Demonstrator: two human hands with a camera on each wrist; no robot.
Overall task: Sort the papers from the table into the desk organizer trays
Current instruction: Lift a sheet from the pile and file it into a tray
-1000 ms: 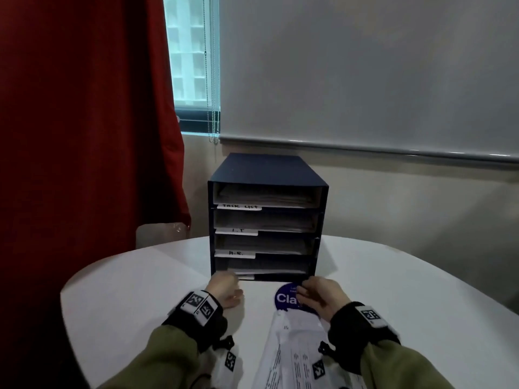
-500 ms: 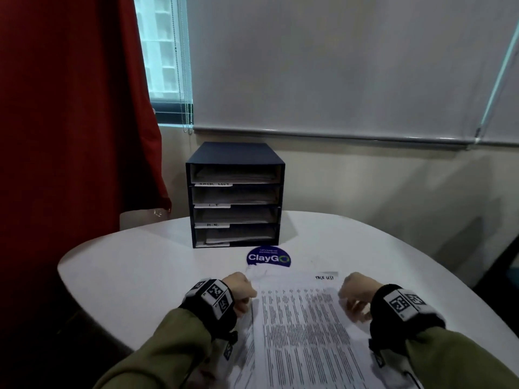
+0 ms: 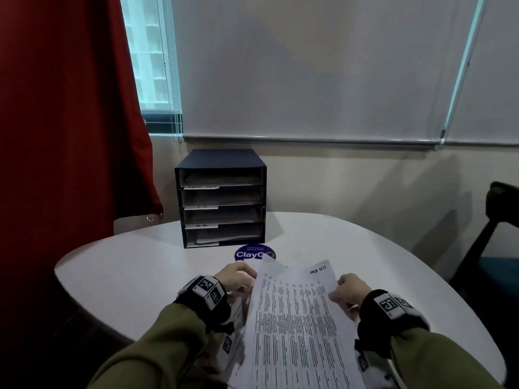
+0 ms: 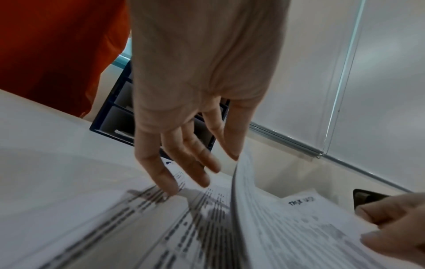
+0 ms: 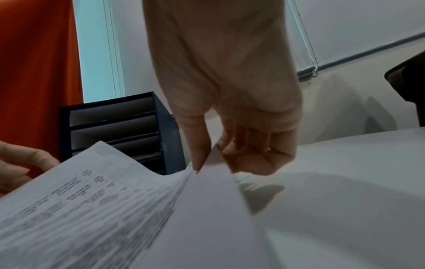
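The dark blue desk organizer [image 3: 222, 197] stands at the table's far side; its four labelled trays all hold papers. Near the front edge lies a stack of printed papers [image 3: 240, 313]. Its top sheet [image 3: 295, 318], hand-marked "TASK LIST", is raised off the stack. My right hand [image 3: 346, 290] pinches that sheet's right edge between thumb and forefinger [image 5: 200, 163]. My left hand [image 3: 237, 279] has straight fingers; a fingertip [image 4: 168, 189] presses on the lower papers [image 4: 161, 218], and its thumb touches the raised sheet [image 4: 299, 227].
The white rounded table [image 3: 140, 276] carries a round blue ClayGo sticker [image 3: 250, 254] between organizer and papers. A red curtain [image 3: 70, 122] hangs at the left. A dark chair [image 3: 500, 248] stands at the right. Wall and blinds are behind.
Both hands drew back from the organizer's bottom tray to the paper stack. The top sheet, flat half a second ago, now lifts off the stack in my right hand's pinch.
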